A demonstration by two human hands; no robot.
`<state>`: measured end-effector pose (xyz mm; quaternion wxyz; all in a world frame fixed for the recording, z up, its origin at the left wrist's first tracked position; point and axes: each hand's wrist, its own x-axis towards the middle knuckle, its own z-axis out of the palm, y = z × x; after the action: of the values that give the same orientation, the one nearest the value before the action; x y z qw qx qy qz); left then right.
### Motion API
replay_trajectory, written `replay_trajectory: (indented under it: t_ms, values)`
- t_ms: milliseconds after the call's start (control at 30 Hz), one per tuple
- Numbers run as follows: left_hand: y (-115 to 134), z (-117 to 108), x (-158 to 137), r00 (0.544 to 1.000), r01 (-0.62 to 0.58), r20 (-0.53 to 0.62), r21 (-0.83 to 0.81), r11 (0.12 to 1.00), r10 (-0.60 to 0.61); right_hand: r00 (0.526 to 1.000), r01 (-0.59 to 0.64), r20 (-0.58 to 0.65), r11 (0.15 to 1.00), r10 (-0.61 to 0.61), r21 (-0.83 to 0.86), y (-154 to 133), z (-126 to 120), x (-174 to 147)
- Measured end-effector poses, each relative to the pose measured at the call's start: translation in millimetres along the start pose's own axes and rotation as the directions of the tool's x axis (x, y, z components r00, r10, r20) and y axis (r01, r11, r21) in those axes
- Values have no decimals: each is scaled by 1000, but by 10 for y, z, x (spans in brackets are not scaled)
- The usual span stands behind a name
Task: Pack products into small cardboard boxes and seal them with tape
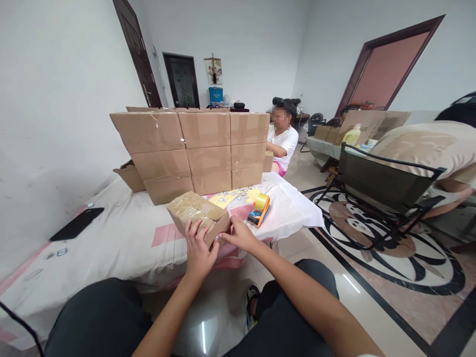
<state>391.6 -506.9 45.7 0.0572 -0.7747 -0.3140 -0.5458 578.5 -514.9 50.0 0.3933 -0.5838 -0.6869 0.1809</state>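
A small cardboard box with tape across its top sits near the front edge of the covered table. My left hand grips its near side, fingers on the top edge and thumb lower down the front face. At the near right corner, my right hand is closed on the box, its thumb close to my left thumb and its fingertips partly hidden. An orange tape dispenser with a roll of yellowish tape lies just to the right of the box, touched by neither hand.
Several stacked cardboard boxes form a wall behind the box. An open carton stands left of them, and a black phone lies further left. Across the table sits a person; another leans by a folding chair at right.
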Motion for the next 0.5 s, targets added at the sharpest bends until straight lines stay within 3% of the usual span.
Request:
replay_trajectory:
  t_ms: [500]
  values:
    - [-15, -27, -9, 1000, 8, 7, -12, 1000, -8, 999, 0, 35, 1000, 0, -5, -55, -80, -7]
